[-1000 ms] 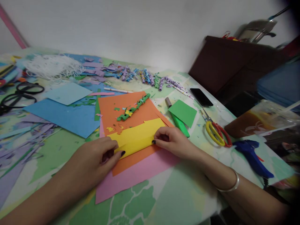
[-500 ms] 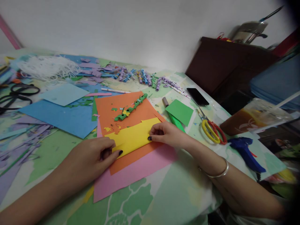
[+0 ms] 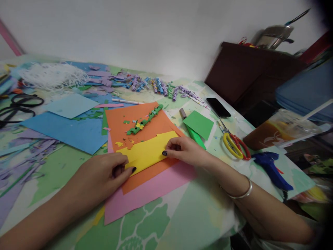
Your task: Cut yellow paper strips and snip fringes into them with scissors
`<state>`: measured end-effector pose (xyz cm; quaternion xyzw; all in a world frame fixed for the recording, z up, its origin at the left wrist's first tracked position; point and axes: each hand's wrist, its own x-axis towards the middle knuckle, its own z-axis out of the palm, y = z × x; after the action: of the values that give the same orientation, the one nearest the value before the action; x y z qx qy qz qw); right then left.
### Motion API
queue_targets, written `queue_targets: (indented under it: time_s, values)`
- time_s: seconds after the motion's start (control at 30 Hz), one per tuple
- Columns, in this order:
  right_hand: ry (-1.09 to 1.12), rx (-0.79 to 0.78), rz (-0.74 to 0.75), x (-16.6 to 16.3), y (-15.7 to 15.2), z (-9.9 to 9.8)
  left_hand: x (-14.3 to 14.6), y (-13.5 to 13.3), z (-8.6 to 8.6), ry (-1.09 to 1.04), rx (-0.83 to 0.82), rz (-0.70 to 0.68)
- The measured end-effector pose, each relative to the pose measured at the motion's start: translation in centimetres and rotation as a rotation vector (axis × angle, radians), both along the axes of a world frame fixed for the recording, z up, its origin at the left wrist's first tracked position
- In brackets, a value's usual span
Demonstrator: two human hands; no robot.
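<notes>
A folded sheet of yellow paper (image 3: 147, 151) lies over an orange sheet (image 3: 140, 119), which rests on a pink sheet (image 3: 153, 190). My left hand (image 3: 108, 173) pinches the yellow paper at its left end, thumb along the near edge. At the right end my right hand (image 3: 182, 150) grips the same paper between thumb and curled fingers. Just beyond the yellow paper, a green rolled paper piece with cut edges (image 3: 145, 120) sits on the orange sheet among small paper scraps.
To the right are a green square (image 3: 199, 124), a phone (image 3: 218, 107), scissors (image 3: 232, 144), a blue glue gun (image 3: 273, 170) and a drink cup (image 3: 281, 130). Blue paper (image 3: 70, 132), glasses (image 3: 19, 107), white string (image 3: 53, 75) and purple strips lie left. Several paper rolls (image 3: 158, 86) lie behind.
My right thumb and fingers have shifted very slightly left along the yellow paper. My left hand stays in place; the view has turned a little.
</notes>
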<state>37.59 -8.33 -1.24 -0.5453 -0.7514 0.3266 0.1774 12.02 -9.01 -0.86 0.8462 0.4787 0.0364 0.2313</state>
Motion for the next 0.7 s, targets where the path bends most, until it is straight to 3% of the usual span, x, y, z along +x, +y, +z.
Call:
queue_targets:
  time_s: [0.7]
  values:
    - [-0.056,0.014,-0.055,-0.46,-0.25,-0.29,0.01,0.24,0.21,0.013,0.008,0.012]
